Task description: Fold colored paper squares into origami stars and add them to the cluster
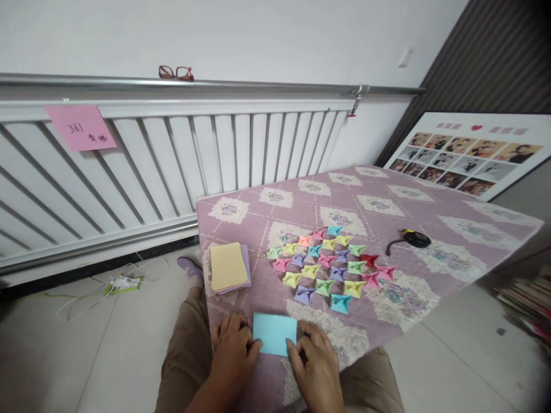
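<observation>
A light blue rectangle of paper [274, 334] lies flat near the table's front edge, between my two hands. My left hand [236, 351] touches its left edge with the thumb, its other fingers curled on the cloth. At the paper's right side rests my right hand [315, 357], thumb on the lower right part and fingers bent around the right edge. Beyond them, several small folded paper boats [323, 261] in many colours stand in slanting rows. A stack of coloured paper [228, 267], yellow on top, sits on the left of the table.
The table [301, 201] has a purple patterned cloth. A black and yellow object [415, 238] with a strap lies at right. Behind are a white radiator [253, 149] with a pink note [81, 127], glasses [176, 73] on a pipe, and a photo board [465, 152].
</observation>
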